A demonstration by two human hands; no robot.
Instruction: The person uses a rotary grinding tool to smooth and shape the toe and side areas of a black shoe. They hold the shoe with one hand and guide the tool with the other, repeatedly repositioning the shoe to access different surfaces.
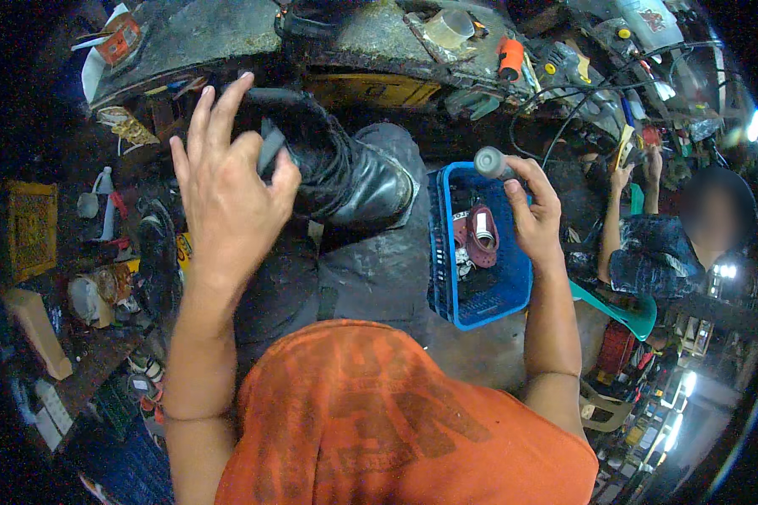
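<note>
A tall black leather boot [370,185] lies on its side across my lap, its shaft toward my left hand. My left hand [232,168] is raised beside the boot shaft, thumb and forefinger pinching a small dark grey flat piece [271,147]; the other fingers are spread. My right hand [535,210] is closed around a small grey cylinder with a round end [490,162], held up over the rim of a blue plastic basket [522,290]. Most of the cylinder is hidden by the fingers. Inside the basket sits a pair of maroon clogs [483,236].
A cluttered workbench [202,38] runs along the far side, with a clear plastic cup [449,28] and an orange bottle [509,59]. Black cables [577,88] loop at the right. Near them another person [657,252] works beside a teal plastic piece [627,316]. Shoes and boxes crowd the left.
</note>
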